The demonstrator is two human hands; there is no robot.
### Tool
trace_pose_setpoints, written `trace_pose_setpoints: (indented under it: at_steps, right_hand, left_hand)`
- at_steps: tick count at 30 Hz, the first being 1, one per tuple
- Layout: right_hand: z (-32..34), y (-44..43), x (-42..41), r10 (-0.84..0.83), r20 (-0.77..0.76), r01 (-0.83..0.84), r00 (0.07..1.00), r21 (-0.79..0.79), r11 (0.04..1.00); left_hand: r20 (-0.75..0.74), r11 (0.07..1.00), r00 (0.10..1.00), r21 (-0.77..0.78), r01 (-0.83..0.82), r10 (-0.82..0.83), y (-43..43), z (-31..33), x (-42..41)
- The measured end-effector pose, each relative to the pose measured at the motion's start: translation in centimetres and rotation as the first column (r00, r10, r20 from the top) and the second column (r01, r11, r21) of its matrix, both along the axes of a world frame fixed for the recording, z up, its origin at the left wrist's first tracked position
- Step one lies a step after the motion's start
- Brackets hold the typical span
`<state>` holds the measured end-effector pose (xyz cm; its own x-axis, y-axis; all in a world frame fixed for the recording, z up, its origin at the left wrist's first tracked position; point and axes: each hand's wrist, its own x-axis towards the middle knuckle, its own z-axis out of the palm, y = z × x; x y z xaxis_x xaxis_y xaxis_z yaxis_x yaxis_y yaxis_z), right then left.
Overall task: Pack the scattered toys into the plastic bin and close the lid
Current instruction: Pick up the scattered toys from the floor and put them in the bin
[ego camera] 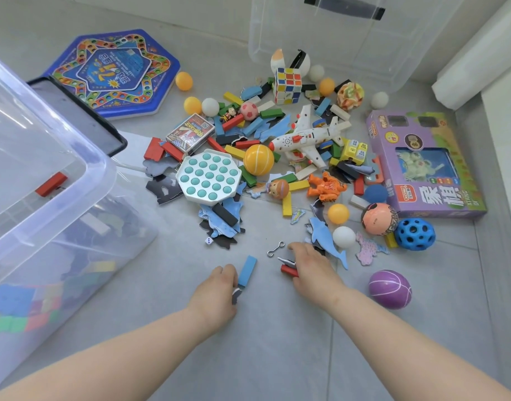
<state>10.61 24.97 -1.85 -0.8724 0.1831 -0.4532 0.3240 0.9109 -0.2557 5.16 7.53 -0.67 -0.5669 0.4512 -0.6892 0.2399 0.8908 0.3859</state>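
Toys lie scattered over the grey floor. My left hand (219, 287) grips a light blue block (247, 270) together with a dark puzzle piece. My right hand (309, 269) holds a red block (289, 270) and a black-and-white puzzle piece, low over the floor beside a dolphin cutout (325, 237). The clear plastic bin (83, 180) stands at the left with coloured blocks and puzzle pieces inside. In the pile are a toy plane (309, 137), a pop-it board (209, 176), a cube puzzle (287, 85) and several balls.
A blue hexagonal game box (112, 73) lies at the back left. A second clear container (350, 39) stands at the back. A purple toy box (422, 163) is at the right by the wall. A purple ball (390, 289), a metal link (276, 248) and a die (208, 241) lie near my hands.
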Motion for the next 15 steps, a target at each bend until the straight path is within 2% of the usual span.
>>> trace_pose_setpoints:
  at_steps: [4,6,9,10,15]
  right_hand:
    - [0.3,0.0,-1.0,0.081,-0.178,-0.074,0.981,0.048,0.996]
    - [0.2,0.1,-2.0,0.167,-0.172,-0.158,0.971,0.064,0.985]
    - [1.1,-0.1,-3.8,0.313,-0.069,-0.307,0.947,0.091,0.947]
    - [0.8,-0.1,-4.3,0.338,-0.055,-0.328,0.94,0.138,0.935]
    - [-0.4,-0.3,-5.0,0.41,-0.05,-0.397,0.911,0.17,0.902]
  left_hand:
    - [-0.083,0.995,0.996,0.1,-0.029,0.037,0.3,1.0,-0.9]
    - [-0.125,0.992,0.988,0.093,-0.079,0.091,1.1,1.2,-1.8]
    - [-0.108,0.994,0.988,0.003,-0.108,0.108,2.3,1.0,-2.3]
    - [-0.096,0.993,0.989,-0.02,-0.113,0.111,2.5,0.7,-2.3]
    - [-0.091,0.996,0.994,-0.052,-0.07,0.065,3.3,-0.1,-2.1]
